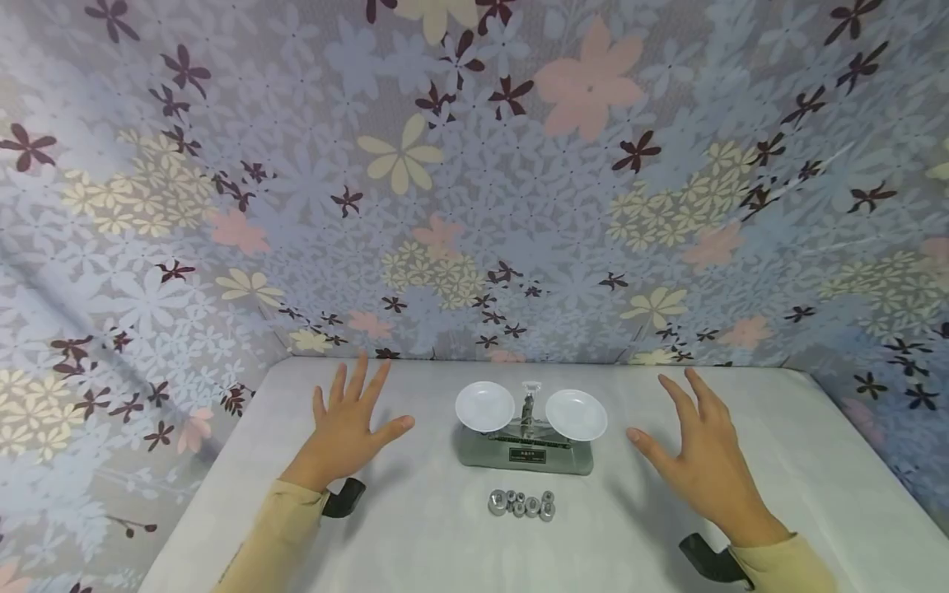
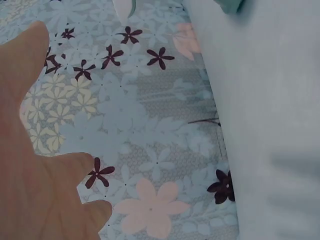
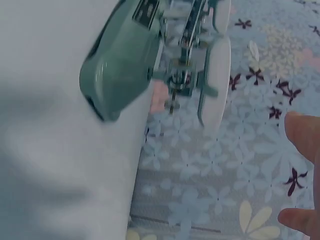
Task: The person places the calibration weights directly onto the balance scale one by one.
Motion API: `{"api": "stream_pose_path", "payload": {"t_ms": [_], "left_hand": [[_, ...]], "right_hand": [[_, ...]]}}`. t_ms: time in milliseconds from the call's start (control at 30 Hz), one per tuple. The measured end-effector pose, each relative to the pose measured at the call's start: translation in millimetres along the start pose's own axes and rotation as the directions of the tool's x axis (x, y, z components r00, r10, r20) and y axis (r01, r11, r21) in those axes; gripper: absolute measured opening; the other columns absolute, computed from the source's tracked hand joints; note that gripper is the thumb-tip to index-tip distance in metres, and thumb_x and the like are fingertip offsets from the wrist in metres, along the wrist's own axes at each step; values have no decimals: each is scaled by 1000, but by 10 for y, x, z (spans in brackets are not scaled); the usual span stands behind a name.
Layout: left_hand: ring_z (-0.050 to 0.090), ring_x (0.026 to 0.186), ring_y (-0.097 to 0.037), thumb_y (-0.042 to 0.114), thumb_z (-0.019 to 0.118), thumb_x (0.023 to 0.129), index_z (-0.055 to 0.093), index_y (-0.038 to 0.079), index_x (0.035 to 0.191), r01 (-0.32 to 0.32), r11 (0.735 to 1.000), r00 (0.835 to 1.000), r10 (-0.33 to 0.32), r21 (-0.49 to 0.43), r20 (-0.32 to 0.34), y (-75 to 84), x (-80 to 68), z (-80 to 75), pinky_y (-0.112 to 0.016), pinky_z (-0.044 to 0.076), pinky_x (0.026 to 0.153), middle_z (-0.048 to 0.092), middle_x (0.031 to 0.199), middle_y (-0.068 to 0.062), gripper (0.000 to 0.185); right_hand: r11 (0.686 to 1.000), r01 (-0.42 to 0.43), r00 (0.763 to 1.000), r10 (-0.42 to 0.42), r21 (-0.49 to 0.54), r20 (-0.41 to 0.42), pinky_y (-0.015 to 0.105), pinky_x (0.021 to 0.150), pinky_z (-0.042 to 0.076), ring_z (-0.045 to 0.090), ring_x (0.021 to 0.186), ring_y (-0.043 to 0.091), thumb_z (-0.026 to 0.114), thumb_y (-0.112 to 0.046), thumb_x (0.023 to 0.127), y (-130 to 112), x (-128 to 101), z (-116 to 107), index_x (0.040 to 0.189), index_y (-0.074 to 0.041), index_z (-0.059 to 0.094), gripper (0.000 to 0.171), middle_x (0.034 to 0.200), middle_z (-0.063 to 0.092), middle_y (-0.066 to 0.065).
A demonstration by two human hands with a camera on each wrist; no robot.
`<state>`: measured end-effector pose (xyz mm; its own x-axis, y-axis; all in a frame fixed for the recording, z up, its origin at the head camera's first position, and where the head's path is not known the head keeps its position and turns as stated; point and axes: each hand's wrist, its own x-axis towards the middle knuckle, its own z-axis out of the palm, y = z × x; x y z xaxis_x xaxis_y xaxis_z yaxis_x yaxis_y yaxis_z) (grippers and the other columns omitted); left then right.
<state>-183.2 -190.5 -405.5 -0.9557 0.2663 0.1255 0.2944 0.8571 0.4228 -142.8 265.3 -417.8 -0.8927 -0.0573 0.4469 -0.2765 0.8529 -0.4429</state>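
Left hand (image 1: 347, 436) and right hand (image 1: 700, 461) spread, holding nothing, apparently above table (image 1: 415, 543), flanking balance scale (image 1: 528, 428) mid-frame, weights (image 1: 521, 503) below

Glossy white pans (image 1: 485, 405) on a smooth green-enamelled balance (image 1: 525, 451), shiny metal weights (image 1: 521, 503), matt white tabletop (image 1: 415, 535).

"How many round white plates sit on the green metal balance scale (image 1: 525, 449)?"

"Two white plates: one on the left (image 1: 485, 405), one on the right (image 1: 576, 414)."

"And the little shiny silver metal weights (image 1: 521, 503)?"

"About six, in one bunch. They are small, so it's hard to be sure."

"Hands?"

"Two: a left hand (image 1: 347, 428) and a right hand (image 1: 702, 453)."
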Motion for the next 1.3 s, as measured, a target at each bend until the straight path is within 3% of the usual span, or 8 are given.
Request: {"api": "stream_pose_path", "payload": {"t_ms": [867, 1300], "left_hand": [[-4, 152, -44, 56, 55, 98, 12, 18, 163, 17, 983, 1000, -18, -183, 0, 155, -1, 397, -73, -6, 112, -2, 168, -11, 87], [7, 151, -47, 52, 58, 98, 19, 12, 162, 9, 963, 1000, -6, -270, 13, 209, 89, 727, -73, 3, 113, 11, 167, -17, 84]], "right_hand": [[995, 6, 1000, -7, 101, 7, 72, 84, 43, 34, 134, 51, 80, -36, 86, -441, -296, 333, 149, -7, 43, 78, 158, 30, 22], [981, 13, 1000, -13, 195, 3, 65, 95, 42, 36, 137, 41, 81, -26, 86, -631, -478, 641, 146, -11, 48, 70, 154, 37, 14]]}}
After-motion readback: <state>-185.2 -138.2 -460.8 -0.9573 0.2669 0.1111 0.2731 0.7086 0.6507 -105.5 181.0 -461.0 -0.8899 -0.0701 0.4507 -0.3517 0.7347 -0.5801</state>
